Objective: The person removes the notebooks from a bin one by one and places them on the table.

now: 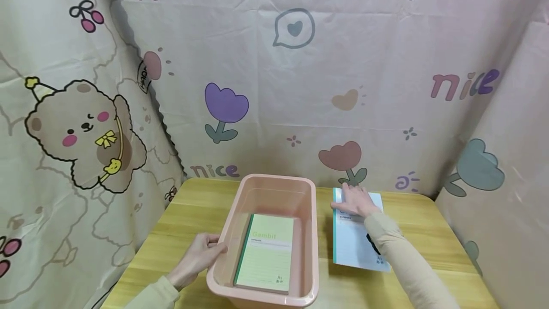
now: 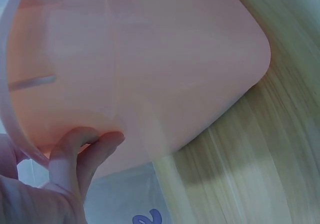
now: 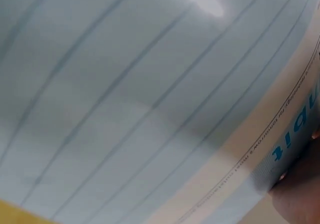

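My left hand (image 1: 198,257) grips the left rim of a pink plastic bin (image 1: 314,252), its fingers (image 2: 67,156) bent over the bin's wall in the left wrist view. Inside the bin lies a pale green notebook (image 1: 268,256) marked Gambit, with a darker green spine. To the right of the bin is a light blue notebook (image 1: 351,244) with a teal spine. Over its upper part my right hand (image 1: 356,200) rests with spread fingers, the thumb by the spine edge. Lined blue cover fills the right wrist view, fingertips at the right border.
The wooden table (image 1: 193,209) carries the bin and the blue notebook. Behind and at both sides hangs a printed curtain (image 1: 279,75) with flowers, hearts and a bear. A small black shape (image 1: 373,244) shows beside the right sleeve.
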The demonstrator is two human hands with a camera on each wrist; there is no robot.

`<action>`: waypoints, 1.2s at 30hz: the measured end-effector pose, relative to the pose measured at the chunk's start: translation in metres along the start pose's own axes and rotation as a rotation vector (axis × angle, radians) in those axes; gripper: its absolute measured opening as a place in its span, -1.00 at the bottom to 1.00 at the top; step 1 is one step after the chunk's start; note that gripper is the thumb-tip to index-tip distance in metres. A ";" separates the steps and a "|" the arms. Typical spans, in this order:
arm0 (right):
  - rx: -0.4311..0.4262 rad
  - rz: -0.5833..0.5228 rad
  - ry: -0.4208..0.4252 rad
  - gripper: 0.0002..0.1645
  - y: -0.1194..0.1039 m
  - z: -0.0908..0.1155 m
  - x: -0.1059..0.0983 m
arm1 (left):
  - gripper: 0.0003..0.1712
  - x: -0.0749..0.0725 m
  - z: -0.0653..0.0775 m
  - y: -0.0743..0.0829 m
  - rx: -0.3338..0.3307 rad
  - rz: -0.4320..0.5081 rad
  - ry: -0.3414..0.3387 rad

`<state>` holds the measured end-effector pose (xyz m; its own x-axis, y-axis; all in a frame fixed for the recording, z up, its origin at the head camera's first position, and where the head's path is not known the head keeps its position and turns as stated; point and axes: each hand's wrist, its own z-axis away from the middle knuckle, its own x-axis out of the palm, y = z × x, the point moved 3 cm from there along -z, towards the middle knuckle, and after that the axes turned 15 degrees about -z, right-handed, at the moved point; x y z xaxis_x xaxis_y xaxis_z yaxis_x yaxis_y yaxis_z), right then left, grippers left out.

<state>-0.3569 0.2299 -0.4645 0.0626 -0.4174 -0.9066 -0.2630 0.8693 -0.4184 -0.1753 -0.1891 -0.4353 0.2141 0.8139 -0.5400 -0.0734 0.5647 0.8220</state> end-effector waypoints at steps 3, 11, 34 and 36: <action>0.016 -0.017 -0.008 -0.27 0.013 0.002 0.019 | -0.48 0.000 0.000 -0.001 -0.005 0.000 -0.001; 0.027 -0.053 -0.016 -0.31 0.030 0.003 0.055 | -0.46 0.001 0.002 -0.002 -0.017 0.014 -0.006; 0.029 -0.105 -0.050 -0.21 0.035 0.001 0.081 | -0.45 0.001 0.001 -0.001 -0.010 0.013 -0.012; 0.029 -0.109 -0.048 -0.21 0.035 0.002 0.082 | -0.45 0.000 0.001 -0.001 -0.011 0.017 -0.012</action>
<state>-0.3591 0.2263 -0.5532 0.1354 -0.4970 -0.8571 -0.2243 0.8273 -0.5151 -0.1739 -0.1898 -0.4364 0.2243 0.8220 -0.5234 -0.0880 0.5520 0.8292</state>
